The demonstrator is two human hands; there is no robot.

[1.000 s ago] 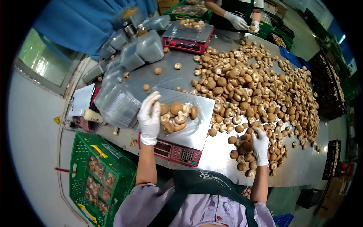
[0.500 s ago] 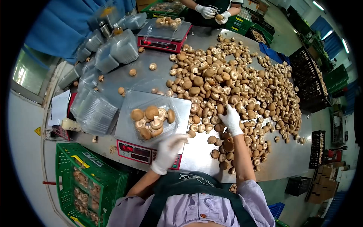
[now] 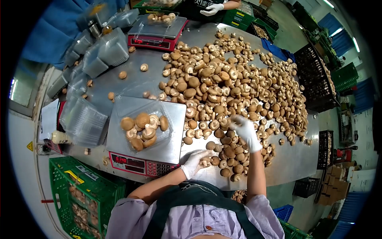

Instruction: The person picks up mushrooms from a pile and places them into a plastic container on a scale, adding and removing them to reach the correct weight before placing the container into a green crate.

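Note:
My left hand (image 3: 195, 163), in a white glove, is at the table's front edge with its fingers closed round a mushroom (image 3: 205, 161). Over the front of the big mushroom pile (image 3: 223, 85) is my gloved right hand (image 3: 247, 133); its fingers are smeared by motion, and I cannot make out whether they hold anything. To the left, a clear plastic tray (image 3: 164, 133) with several mushrooms rests on the metal plate of a red scale (image 3: 175, 153). Red digits light up its display.
A second red scale (image 3: 159, 42) bears another tray at the back. Clear empty trays (image 3: 85, 121) are stacked at the left. Green crates (image 3: 85, 179) stand front left, a black crate (image 3: 314, 79) at the right. Across the table is a co-worker's gloved hand (image 3: 212, 9).
My left hand has moved from beside the scale tray down and right, and closed on a mushroom. My right hand has lifted slightly from the pile. The whole view has shifted a little.

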